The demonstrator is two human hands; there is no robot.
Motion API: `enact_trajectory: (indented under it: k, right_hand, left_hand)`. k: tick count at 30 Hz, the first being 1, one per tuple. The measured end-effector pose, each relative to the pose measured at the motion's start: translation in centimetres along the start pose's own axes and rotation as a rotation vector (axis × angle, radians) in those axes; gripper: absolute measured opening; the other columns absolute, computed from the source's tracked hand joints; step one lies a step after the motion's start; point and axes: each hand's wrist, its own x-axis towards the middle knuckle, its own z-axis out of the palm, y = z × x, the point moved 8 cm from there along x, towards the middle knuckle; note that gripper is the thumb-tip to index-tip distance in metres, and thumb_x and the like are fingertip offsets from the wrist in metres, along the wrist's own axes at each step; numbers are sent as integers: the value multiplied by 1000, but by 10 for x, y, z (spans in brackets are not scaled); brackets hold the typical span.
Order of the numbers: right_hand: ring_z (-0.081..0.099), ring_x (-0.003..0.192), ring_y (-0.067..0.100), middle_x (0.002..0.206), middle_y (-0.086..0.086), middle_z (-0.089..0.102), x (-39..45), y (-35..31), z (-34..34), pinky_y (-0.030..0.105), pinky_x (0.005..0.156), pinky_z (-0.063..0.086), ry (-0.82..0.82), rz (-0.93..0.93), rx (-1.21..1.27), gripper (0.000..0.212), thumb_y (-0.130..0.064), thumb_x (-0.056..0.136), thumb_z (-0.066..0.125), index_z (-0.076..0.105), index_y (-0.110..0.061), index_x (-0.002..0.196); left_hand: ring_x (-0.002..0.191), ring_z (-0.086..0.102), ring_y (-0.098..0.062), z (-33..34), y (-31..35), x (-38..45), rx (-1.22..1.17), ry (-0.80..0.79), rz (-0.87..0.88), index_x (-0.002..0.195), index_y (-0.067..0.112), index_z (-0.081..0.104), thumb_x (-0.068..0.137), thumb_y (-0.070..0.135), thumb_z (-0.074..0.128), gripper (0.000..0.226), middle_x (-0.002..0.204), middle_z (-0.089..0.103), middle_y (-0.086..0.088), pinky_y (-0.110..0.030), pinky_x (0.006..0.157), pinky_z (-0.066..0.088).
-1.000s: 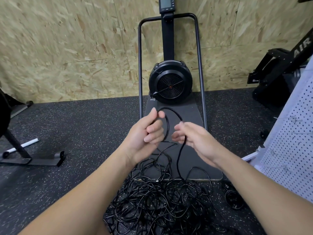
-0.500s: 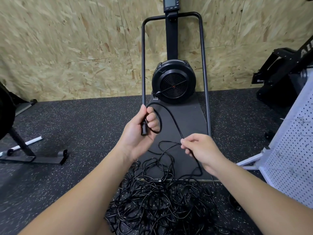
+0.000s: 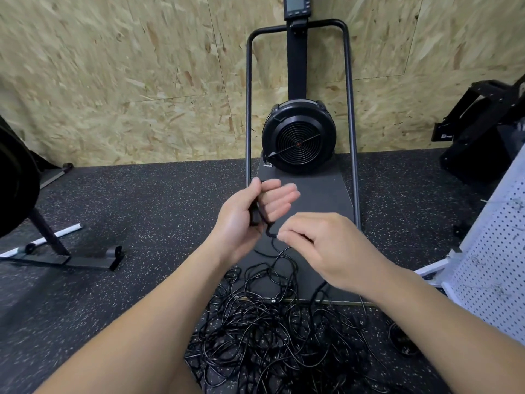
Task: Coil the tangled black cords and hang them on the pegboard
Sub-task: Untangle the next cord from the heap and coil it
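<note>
On the speckled black rubber floor (image 3: 142,223) below my forearms lies the tangle of thin, glossy black cords (image 3: 270,331), a loose heap of loops spilling partly onto the flat dark base plate (image 3: 321,200) of the fan-wheel exercise machine (image 3: 298,137) that stands against the rough chipboard wall (image 3: 127,81). Both my arms reach forward over the heap. My left hand (image 3: 250,214) is raised, palm turned inward, thumb and palm clamping a cord end (image 3: 254,216) while the other fingers stretch out nearly straight toward the machine. My right hand (image 3: 326,245) sits lower and just beside it, back upward, fingers curled, its fingertips pinching the same cord where it bends; from there the strand drops into the tangle. At the right edge leans the white perforated pegboard (image 3: 491,265), well apart from my hands.
</note>
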Motion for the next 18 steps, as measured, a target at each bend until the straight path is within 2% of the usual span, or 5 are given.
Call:
enact_trajectory:
  k: [7, 9, 11, 14, 18]
  right_hand:
    - [63, 67, 13, 72, -1, 71, -1, 31, -45, 33, 67, 51, 279, 197, 342, 18, -28, 91, 90, 76, -23, 81]
    - [65, 74, 23, 78, 1, 72, 1, 43, -45, 44, 72, 56, 250, 249, 383, 17, -30, 90, 91, 75, -23, 85]
    - [67, 73, 29, 83, 10, 72, 4, 47, -44, 45, 72, 58, 212, 242, 503, 12, -20, 94, 87, 75, -21, 93]
    - [73, 84, 23, 93, 9, 76, 4, 55, -51, 32, 84, 61, 229, 223, 561, 12, -6, 99, 78, 78, -17, 101]
    - [77, 105, 15, 107, -3, 82, -4, 89, -42, 39, 105, 60, 316, 370, 548, 7, -18, 105, 74, 81, -18, 105]
  left_hand:
    - [46, 58, -26, 44, -31, -20, 515, -310, -91, 97, -4, 67, 120, 33, 40, 52, 66, 68, -19, -36, 57, 47]
    - [40, 41, -25, 45, -37, -20, 522, -321, -136, 84, -11, 63, 119, 45, 37, 71, 52, 54, -17, -39, 55, 37]
    - [40, 29, -21, 47, -43, -22, 445, -367, -199, 106, -12, 68, 117, 54, 36, 74, 47, 40, -11, -34, 50, 30]
    - [38, 25, -10, 55, -45, -27, 373, -499, -217, 128, -4, 65, 117, 38, 47, 48, 49, 37, 1, -27, 44, 22]
    - [38, 25, -6, 56, -45, -27, 271, -468, -209, 116, 3, 65, 119, 26, 45, 31, 49, 36, 9, -28, 45, 17]
